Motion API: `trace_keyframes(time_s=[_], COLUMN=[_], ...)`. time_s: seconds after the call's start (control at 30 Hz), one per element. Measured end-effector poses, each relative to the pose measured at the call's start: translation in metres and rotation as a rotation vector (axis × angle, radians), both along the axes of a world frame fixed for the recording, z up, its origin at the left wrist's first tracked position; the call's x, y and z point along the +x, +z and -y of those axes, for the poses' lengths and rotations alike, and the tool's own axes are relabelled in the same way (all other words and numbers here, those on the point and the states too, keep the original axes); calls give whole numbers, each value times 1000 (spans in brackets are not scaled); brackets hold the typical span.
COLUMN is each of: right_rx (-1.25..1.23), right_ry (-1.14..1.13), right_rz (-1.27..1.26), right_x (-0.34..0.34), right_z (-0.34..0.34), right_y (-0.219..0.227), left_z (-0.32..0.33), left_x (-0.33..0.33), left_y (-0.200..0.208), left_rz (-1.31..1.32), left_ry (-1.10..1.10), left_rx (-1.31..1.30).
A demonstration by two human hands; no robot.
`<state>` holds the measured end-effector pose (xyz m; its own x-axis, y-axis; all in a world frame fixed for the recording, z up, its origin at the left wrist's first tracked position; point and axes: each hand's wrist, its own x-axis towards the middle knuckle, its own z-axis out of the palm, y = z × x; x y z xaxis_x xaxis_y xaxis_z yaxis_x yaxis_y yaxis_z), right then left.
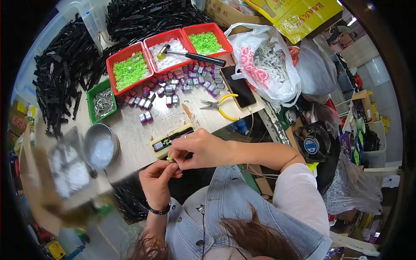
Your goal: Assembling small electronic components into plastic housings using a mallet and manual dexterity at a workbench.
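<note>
Near the front edge of the table, my left hand (157, 181) and my right hand (197, 149) meet, fingertips pinched together around a small bright green plastic part (170, 159). Fingers cover most of the part, so its shape is not fully visible. Just beyond them lies a cream-coloured fixture (164, 152) with a black plastic housing (175, 136) in it. A small silver and purple motor (159, 144) sits at the housing's left end. My right hand partly covers the fixture.
Red trays (143, 82) hold green and white plastic parts, with a hammer (190, 55) across them. Loose small motors (173, 100), pliers (221, 106), a phone (238, 86), a green tray (113, 110) of metal pins and a metal bowl (116, 145) surround the fixture. Black housings (65, 65) are heaped far left.
</note>
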<state>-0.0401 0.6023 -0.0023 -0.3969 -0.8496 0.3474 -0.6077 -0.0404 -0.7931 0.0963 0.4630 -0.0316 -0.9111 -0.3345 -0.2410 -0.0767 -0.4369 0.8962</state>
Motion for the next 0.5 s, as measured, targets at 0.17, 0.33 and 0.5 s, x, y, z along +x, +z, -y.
trace_keyframes(time_s=[0.17, 0.33, 0.5], right_rx=[-75, -83, -110], right_ry=[14, 31, -139], right_rz=[-297, -429, -237], right_x=[-1, -7, -2], right_z=[-4, -13, -19], right_y=[-11, -12, -20], left_z=[3, 0, -11], left_x=[-4, -13, -23], left_y=[1, 13, 12], left_rz=[53, 76, -19], left_ry=[-48, -54, 46], left_rx=[4, -177, -460])
